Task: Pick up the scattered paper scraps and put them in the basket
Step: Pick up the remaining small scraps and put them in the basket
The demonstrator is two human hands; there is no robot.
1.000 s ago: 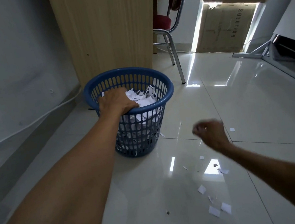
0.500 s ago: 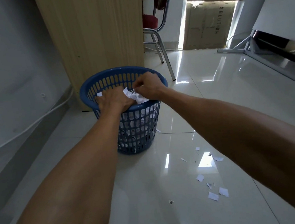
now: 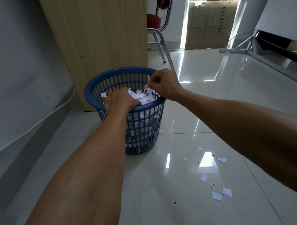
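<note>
A blue plastic basket (image 3: 113,73) stands on the glossy tiled floor, full of white paper scraps (image 3: 145,99). My left hand (image 3: 120,101) lies palm down on the pile inside it, fingers spread. Over the basket's right rim, my right hand (image 3: 164,84) has its fingertips pinched on a small white sliver of paper. Several loose scraps lie on the floor to the right of the basket: a pair (image 3: 221,194) nearest me, one (image 3: 203,178) a little further out, and one (image 3: 221,159) by a bright reflection.
A light wooden cabinet side (image 3: 100,34) rises right behind the basket. A chair with metal legs (image 3: 162,49) and a cardboard box (image 3: 210,26) stand further back. A white cable (image 3: 33,125) runs along the left wall. A metal frame (image 3: 239,47) sits at the right.
My right hand rose from near the floor to the basket and now hovers over its right rim with pinched fingers. My left hand has slid from the near rim onto the pile.
</note>
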